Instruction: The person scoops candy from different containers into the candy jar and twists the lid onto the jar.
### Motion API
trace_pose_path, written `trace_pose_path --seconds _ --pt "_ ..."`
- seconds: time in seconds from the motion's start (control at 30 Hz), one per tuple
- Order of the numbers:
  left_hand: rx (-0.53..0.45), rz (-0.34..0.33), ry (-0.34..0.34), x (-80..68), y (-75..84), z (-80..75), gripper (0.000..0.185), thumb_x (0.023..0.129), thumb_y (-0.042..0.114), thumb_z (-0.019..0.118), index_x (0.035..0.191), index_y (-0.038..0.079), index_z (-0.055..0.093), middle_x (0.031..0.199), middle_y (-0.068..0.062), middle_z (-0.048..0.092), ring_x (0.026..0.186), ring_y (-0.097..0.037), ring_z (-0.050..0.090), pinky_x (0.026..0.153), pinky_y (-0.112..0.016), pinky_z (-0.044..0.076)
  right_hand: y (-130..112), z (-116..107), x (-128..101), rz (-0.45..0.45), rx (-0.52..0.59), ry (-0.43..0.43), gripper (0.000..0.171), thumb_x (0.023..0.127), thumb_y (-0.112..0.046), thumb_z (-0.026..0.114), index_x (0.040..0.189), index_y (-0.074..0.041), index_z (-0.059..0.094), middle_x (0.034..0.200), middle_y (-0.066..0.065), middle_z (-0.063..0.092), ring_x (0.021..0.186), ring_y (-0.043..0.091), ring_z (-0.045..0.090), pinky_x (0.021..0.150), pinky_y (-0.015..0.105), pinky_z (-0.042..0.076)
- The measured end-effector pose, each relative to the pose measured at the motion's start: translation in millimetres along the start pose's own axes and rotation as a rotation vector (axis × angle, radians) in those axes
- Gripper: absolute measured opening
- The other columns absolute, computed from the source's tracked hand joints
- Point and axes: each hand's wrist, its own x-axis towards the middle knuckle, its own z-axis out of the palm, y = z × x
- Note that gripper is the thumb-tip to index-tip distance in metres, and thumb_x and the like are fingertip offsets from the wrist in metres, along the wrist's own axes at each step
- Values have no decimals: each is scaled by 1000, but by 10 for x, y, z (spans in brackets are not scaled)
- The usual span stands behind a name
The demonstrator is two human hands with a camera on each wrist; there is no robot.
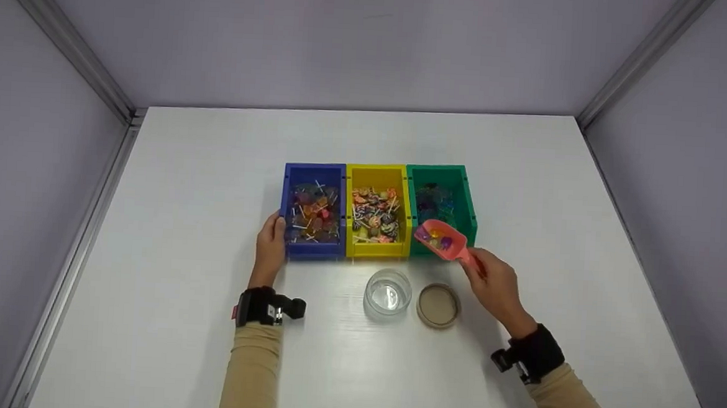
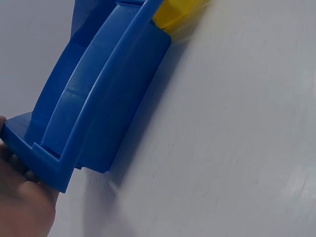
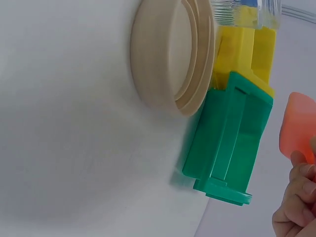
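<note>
My right hand [image 1: 497, 287] grips the handle of a pink scoop [image 1: 454, 249], which holds several purple and yellow candies. The scoop hangs over the front edge of the green bin [image 1: 470, 219], where more dark, glossy candies lie. At the other end of the row, my left hand [image 1: 270, 249] holds the left side wall of the blue bin [image 1: 314, 249]. In the left wrist view its fingers [image 2: 19, 165] curl at the bin's corner. Lollipops [image 1: 316, 211] fill the blue bin. Wrapped lollipops [image 1: 375, 214] lie in the yellow bin [image 1: 376, 249] between the two.
A clear jar [image 1: 388, 294] stands open in front of the yellow bin. To its right lies a beige round lid [image 1: 438, 305], its hollow side up. The three bins stand joined side by side on a white table [image 1: 203, 177] with pale walls around it.
</note>
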Motion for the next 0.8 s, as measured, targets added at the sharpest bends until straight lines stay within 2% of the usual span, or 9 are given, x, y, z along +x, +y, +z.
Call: trace_pose_path --seconds 0.23,0.37,0.47,0.63,0.8 --pt "16 -93 -48 1 43 -18 51 107 27 31 149 -2 31 155 -22 34 148 -35 28 125 -46 23 -46 -92 -34 -115 34 -36 19 83 -5 72 100 2 68 70 7 61 63 3 38 53 15 34" --pt "6 -128 -60 -4 68 -7 52 106 30 34 149 1 31 152 -21 38 143 -34 35 122 -47 29 -64 -143 -49 -152 40 -66 18 82 -3 72 99 2 68 68 5 59 62 1 37 52 14 35" --pt "-4 -128 -63 -6 68 4 51 105 29 37 149 2 33 150 -20 42 140 -31 39 120 -46 33 -72 -176 -63 -163 50 -88 20 81 -2 73 100 2 68 68 4 59 62 1 37 53 14 35" --pt "8 -115 -49 -4 54 7 48 105 23 36 148 3 34 150 -19 42 141 -30 39 120 -46 32 -85 -211 -79 -173 62 -128 23 80 -3 74 102 2 68 69 3 59 63 0 37 55 14 34" --pt "22 -89 -35 -24 62 -1 46 105 21 36 148 2 35 146 -21 46 135 -30 44 115 -45 37 -104 -237 -92 -177 69 -176 21 81 -5 74 101 0 68 68 3 58 63 -1 36 54 14 35"
